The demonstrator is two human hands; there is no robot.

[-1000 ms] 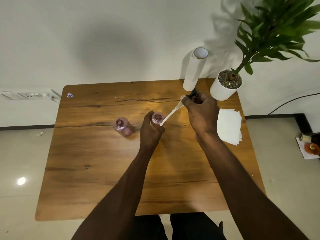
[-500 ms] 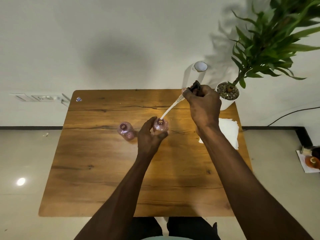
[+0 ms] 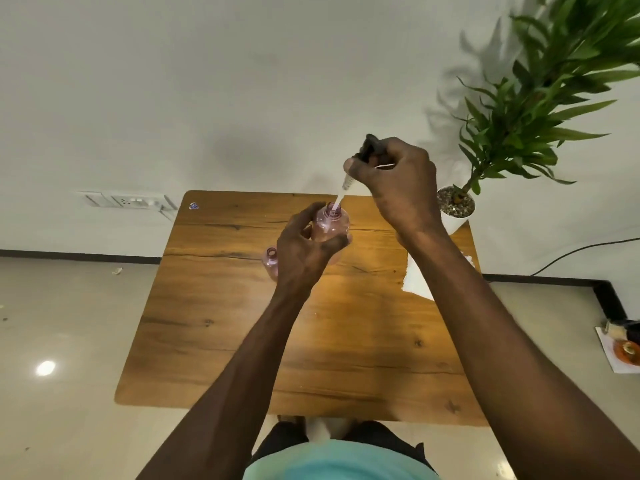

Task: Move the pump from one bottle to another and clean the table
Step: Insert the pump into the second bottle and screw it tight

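Note:
My left hand (image 3: 308, 251) grips a pink see-through bottle (image 3: 332, 225) and holds it lifted over the far middle of the wooden table (image 3: 242, 341). My right hand (image 3: 398, 181) is closed around the black head of the pump (image 3: 369, 147), above and to the right of that bottle. The pump's white tube (image 3: 341, 194) slants down and its tip sits in the bottle's open neck. A second pink bottle (image 3: 271, 261) without a pump stands on the table just left of my left hand, partly hidden by it.
White paper towels (image 3: 415, 282) lie at the table's right edge, partly behind my right forearm. A potted plant in a white pot (image 3: 455, 216) stands at the far right corner. A small sticker (image 3: 194, 205) sits at the far left corner. Floor clutter (image 3: 623, 344) lies at right.
Both hands have risen: the left lifted the bottle off the table, the right raised the pump so its tube points steeply down into the neck. The camera tilted; the paper roll is hidden.

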